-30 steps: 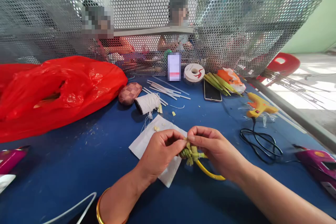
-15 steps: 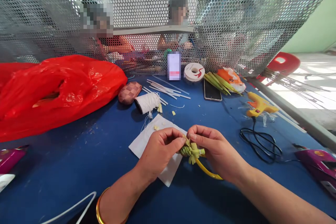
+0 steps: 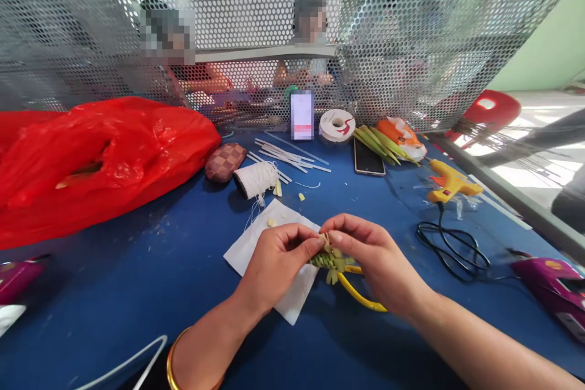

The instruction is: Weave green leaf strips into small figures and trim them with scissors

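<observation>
Between my fingertips is a small green woven piece (image 3: 323,259) with leaf-like loops, joined to a yellow hoop (image 3: 364,300). My left hand (image 3: 284,259) pinches the piece from the left, thumb and forefinger closed on it. From the right, my right hand (image 3: 368,250) pinches its upper edge, partly covering the loops. The hoop curves below my right hand, and part of it is hidden. Under my left hand lies a white sheet of paper (image 3: 249,244) bearing small pale scraps.
White thread spool (image 3: 260,178), checkered case (image 3: 225,162) and white strips (image 3: 290,155) lie ahead. Further right are a ribbon roll (image 3: 337,125), a phone (image 3: 368,157) under green leaves (image 3: 379,143), and a yellow glue gun (image 3: 450,183) with black cord. A red plastic bag (image 3: 114,164) lies left; perforated metal screen (image 3: 247,6) stands behind.
My right hand has shifted slightly up and left at the woven piece, whose loops have turned a little. Dark, blurred shapes have appeared at the far right edge.
</observation>
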The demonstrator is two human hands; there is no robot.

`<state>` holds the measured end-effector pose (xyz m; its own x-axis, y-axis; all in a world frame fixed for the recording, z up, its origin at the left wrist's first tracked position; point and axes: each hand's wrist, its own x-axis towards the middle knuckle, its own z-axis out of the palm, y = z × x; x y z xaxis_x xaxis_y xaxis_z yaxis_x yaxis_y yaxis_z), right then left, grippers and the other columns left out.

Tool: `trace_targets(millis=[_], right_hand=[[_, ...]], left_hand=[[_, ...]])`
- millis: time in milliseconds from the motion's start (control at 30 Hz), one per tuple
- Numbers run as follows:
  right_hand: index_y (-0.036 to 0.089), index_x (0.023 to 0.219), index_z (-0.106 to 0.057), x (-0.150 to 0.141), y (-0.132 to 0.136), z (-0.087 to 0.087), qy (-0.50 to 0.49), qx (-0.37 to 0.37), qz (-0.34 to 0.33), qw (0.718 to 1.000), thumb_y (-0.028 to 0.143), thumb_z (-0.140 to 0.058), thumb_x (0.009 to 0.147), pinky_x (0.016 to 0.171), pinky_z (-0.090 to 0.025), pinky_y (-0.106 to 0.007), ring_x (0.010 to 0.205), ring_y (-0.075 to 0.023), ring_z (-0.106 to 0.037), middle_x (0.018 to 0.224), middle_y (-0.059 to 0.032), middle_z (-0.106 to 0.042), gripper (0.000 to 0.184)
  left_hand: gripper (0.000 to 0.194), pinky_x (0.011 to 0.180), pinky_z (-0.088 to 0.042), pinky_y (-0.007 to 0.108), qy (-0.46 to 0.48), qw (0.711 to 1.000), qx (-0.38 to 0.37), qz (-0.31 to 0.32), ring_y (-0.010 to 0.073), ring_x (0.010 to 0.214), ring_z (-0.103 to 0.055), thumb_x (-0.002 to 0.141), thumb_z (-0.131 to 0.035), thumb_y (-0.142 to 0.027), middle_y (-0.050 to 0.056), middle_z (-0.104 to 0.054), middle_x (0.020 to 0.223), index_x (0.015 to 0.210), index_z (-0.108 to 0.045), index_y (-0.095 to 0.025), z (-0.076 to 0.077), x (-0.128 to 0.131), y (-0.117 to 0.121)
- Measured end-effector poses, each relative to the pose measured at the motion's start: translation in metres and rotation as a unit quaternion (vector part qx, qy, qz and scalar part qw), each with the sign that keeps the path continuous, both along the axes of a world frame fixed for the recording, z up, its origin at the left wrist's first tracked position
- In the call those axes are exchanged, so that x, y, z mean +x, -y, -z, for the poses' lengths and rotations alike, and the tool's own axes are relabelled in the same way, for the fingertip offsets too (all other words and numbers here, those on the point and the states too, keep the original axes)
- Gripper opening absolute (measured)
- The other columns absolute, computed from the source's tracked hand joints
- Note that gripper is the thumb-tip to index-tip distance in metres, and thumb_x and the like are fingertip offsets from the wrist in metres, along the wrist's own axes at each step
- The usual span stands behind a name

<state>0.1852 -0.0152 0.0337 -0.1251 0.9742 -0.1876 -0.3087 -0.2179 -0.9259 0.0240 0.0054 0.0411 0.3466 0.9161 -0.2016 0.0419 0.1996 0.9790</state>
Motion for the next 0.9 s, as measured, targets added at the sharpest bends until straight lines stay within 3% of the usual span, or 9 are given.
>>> trace_targets(millis=[133, 433, 767, 900], right_hand=[[0.016, 0.072, -0.066, -0.0009, -0.0002, -0.0004, 0.025, 0.002, 0.01, 1.0, 0.036, -0.08, 0.069, 0.058, -0.038, -0.024, 0.061, -0.0106, -0.048, 0.065, 0.0014, -0.058, 0.024], [0.016, 0.068, -0.061, -0.0042, -0.0007, 0.0007, 0.054, 0.002, 0.03, 0.998, 0.043, -0.076, 0.07, 0.054, -0.035, -0.025, 0.057, -0.0099, -0.041, 0.062, 0.0023, -0.051, 0.03], [0.016, 0.071, -0.061, -0.0035, -0.0019, 0.0074, 0.057, 0.012, 0.071, 0.996, 0.041, -0.075, 0.073, 0.053, -0.033, -0.024, 0.056, -0.0088, -0.039, 0.063, 0.0035, -0.05, 0.029], [0.017, 0.071, -0.062, -0.0025, -0.003, 0.0053, 0.073, 0.013, 0.071, 0.995, 0.043, -0.076, 0.072, 0.053, -0.034, -0.024, 0.056, -0.0093, -0.04, 0.062, 0.0033, -0.051, 0.03]], left_hand=[[0.017, 0.064, -0.046, 0.022, -0.026, 1.0, 0.005, -0.008, 0.0129, 0.067, -0.059, 0.075, -0.073, -0.031, 0.002, -0.068, 0.069, 0.072, -0.071, -0.015, 0.0014, -0.0006, -0.0005], [0.011, 0.066, -0.049, 0.022, -0.036, 0.998, 0.053, -0.008, 0.0134, 0.069, -0.062, 0.08, -0.064, -0.025, 0.001, -0.069, 0.072, 0.075, -0.069, -0.017, 0.0034, 0.0002, 0.0004], [0.014, 0.067, -0.054, 0.026, -0.005, 0.999, 0.014, -0.035, 0.0139, 0.066, -0.064, 0.08, -0.063, -0.029, 0.001, -0.065, 0.071, 0.076, -0.064, -0.016, 0.0036, 0.0058, 0.0032], [0.019, 0.067, -0.054, 0.027, -0.014, 1.0, 0.005, -0.018, 0.015, 0.067, -0.065, 0.081, -0.065, -0.034, 0.002, -0.067, 0.075, 0.08, -0.067, -0.016, 0.0023, 0.0042, 0.0018]])
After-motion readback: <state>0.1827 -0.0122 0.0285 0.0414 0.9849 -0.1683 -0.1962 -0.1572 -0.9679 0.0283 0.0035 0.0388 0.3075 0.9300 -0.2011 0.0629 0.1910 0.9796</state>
